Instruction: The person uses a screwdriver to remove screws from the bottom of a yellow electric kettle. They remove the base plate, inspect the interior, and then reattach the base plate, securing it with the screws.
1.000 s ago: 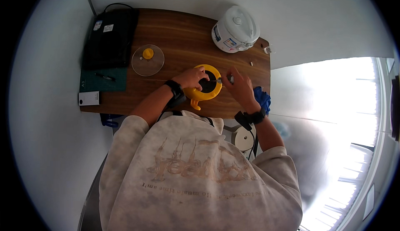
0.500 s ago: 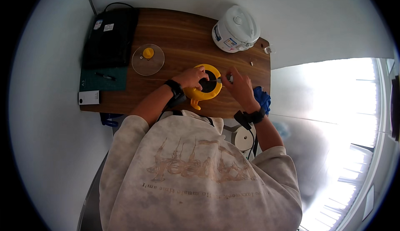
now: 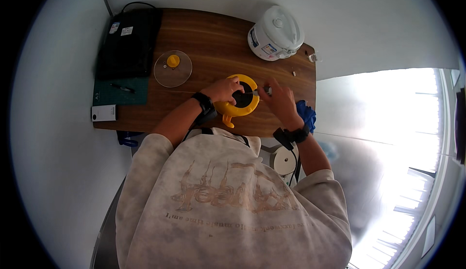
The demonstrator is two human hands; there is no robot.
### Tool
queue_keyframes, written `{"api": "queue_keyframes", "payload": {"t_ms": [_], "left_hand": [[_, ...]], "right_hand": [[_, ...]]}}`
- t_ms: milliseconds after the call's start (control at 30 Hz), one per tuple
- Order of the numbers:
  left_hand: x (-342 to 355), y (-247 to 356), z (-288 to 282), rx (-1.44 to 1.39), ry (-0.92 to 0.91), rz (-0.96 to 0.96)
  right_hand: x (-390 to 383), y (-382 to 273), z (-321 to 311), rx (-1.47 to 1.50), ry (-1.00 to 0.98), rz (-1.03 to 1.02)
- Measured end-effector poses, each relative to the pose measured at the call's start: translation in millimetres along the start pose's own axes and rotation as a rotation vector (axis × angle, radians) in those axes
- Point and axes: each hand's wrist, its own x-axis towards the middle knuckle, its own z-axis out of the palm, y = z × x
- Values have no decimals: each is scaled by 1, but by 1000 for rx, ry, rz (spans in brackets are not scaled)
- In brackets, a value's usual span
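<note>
A round yellow pan-like body (image 3: 252, 108) with a dark middle and a short yellow handle (image 3: 227, 120) lies near the table's front edge. My left hand (image 3: 224, 91) is bent over its left rim, holding it, fingertips down over the dark middle. At the right rim my right hand (image 3: 279, 99) is closed, thumb and fingers pinched on a small tool (image 3: 256, 93). The tool's thin metal shaft points left toward my left fingertips; my fingers cover most of its grip. What the tip touches is too small to tell.
A clear glass lid (image 3: 174, 77) carrying a yellow knob (image 3: 173, 61) lies at the left. Beyond it is a black appliance (image 3: 127, 46) by a green mat (image 3: 138, 85) with a pen and white box (image 3: 104, 113). A white rice cooker (image 3: 276, 35) stands far right; blue cloth (image 3: 306, 114) is nearer.
Hardly anything differs. Both hands stay at the yellow body, and the tool in my right hand has turned or shifted very slightly.
</note>
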Motion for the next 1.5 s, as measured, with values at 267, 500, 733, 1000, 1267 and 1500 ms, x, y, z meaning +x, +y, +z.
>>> {"api": "queue_keyframes", "payload": {"t_ms": [267,500,733,1000,1267,1500], "left_hand": [[0,-1,1,0,0,7],[0,-3,3,6,0,-7],[2,-5,6,-2,10,-2],[3,-8,10,-15,36,13],[2,-8,6,-3,31,43],[3,-12,10,10,44,60]], "right_hand": [[3,3,0,69,11,65],[5,3,2,30,-18,29],[7,-4,1,-98,-30,34],[11,-10,3,-117,-122,44],[15,-15,-1,-105,-197,-130],[22,-32,-7,-338,-303,-7]]}}
